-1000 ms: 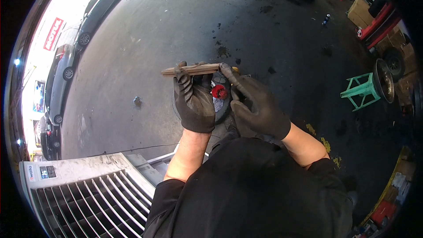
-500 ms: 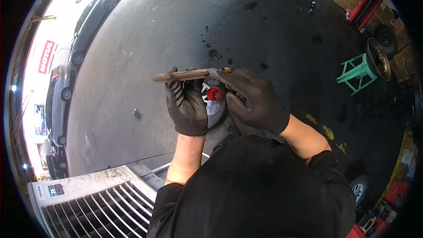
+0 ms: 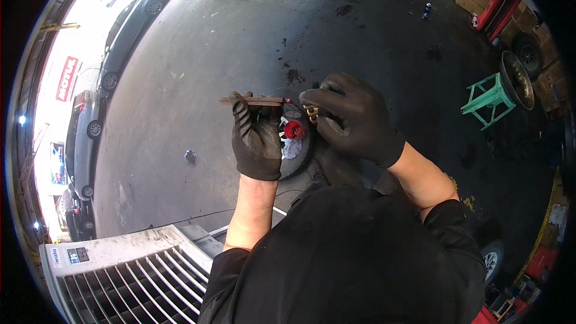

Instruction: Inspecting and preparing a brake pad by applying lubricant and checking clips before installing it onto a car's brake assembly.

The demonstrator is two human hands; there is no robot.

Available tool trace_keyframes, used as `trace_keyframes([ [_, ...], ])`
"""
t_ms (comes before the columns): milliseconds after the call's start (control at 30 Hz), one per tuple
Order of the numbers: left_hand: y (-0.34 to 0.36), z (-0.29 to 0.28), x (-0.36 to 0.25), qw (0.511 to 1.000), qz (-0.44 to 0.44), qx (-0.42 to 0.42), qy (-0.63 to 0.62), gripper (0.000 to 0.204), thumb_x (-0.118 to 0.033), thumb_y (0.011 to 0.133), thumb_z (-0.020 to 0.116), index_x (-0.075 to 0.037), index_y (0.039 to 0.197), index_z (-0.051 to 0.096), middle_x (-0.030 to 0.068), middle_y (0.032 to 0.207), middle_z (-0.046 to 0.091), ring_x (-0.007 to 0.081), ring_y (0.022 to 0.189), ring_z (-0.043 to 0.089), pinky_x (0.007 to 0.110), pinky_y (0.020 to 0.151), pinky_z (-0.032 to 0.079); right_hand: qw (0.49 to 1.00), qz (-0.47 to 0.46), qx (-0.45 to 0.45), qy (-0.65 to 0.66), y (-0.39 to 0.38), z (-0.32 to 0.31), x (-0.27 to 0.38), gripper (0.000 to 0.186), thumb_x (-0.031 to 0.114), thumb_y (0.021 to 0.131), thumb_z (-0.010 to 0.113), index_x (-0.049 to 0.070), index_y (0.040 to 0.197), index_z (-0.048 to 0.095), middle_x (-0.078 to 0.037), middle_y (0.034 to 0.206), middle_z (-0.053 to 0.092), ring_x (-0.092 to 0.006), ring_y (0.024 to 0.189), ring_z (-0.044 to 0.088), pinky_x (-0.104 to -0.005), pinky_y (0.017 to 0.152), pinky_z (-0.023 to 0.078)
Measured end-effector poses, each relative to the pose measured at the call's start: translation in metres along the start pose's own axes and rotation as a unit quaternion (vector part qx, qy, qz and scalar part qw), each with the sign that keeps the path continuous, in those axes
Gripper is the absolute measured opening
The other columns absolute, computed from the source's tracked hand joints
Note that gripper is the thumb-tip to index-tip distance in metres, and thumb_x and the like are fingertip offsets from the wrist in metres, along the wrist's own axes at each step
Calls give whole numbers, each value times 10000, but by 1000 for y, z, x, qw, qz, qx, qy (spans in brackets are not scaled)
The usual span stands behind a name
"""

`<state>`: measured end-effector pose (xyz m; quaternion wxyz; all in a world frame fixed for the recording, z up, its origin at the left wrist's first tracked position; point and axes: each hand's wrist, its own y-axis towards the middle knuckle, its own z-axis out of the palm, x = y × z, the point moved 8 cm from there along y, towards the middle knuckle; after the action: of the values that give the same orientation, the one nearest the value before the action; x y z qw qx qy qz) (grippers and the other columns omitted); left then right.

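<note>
Left hand (image 3: 257, 150) grasps a thin brown bar (image 3: 258, 101); right hand (image 3: 354, 121), just beyond its end, apparently grasps a partly hidden yellow item (image 3: 311, 111). A wheel (image 3: 302, 157) lies below.

Right hand (image 3: 358, 119) withdrawn from brown strip (image 3: 263, 101)

Hand, earlier at the strip's right end, now stands apart from it. Yellow piece (image 3: 311, 111) at its fingertips more exposed. Strip closer to level, presenting a thinner edge.

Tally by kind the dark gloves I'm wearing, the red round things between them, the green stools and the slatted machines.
Dark gloves: 2
Red round things: 1
Green stools: 1
Slatted machines: 1
Total: 5
</note>
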<state>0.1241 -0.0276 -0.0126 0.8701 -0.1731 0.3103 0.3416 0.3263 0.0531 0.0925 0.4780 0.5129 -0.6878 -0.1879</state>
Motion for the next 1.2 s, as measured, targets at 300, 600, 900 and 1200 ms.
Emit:
trace_keyframes([
  [300, 8, 5, 25, 980, -151, 32, -125, 571, -456, 979, 699, 44, 1194, 524, 158, 1103, 606, 282, 1040, 658, 424, 950, 620, 1000, 8, 0, 4, -10, 13, -11, 467, 120, 718, 762, 174, 1182, 758, -99, 923, 634, -281, 830, 648, -407, 704, 553],
  [600, 8, 0, 33, 978, -177, 3, -115, 558, -504, 973, 692, 19, 1128, 573, 145, 1065, 640, 257, 1035, 649, 387, 981, 593, 999, 40, 8, 11, -12, 14, -25, 442, 122, 745, 759, 155, 1186, 756, -105, 948, 664, -280, 859, 675, -398, 718, 565],
  [900, 11, 1, 40, 972, -193, 8, -135, 573, -517, 977, 681, 17, 1147, 564, 142, 1068, 625, 235, 1016, 642, 360, 985, 582, 1000, 16, -15, -2, -17, 25, -15, 451, 153, 774, 746, 154, 1225, 740, -110, 961, 664, -300, 876, 665, -419, 757, 554],
  [1200, 17, -11, 42, 965, -195, 37, -170, 712, -498, 954, 721, 87, 1257, 452, 204, 1188, 596, 307, 1152, 622, 419, 1026, 586, 997, -23, -15, -65, -14, 27, -10, 446, 159, 755, 757, 189, 1200, 754, -78, 920, 641, -272, 849, 642, -405, 702, 525],
])
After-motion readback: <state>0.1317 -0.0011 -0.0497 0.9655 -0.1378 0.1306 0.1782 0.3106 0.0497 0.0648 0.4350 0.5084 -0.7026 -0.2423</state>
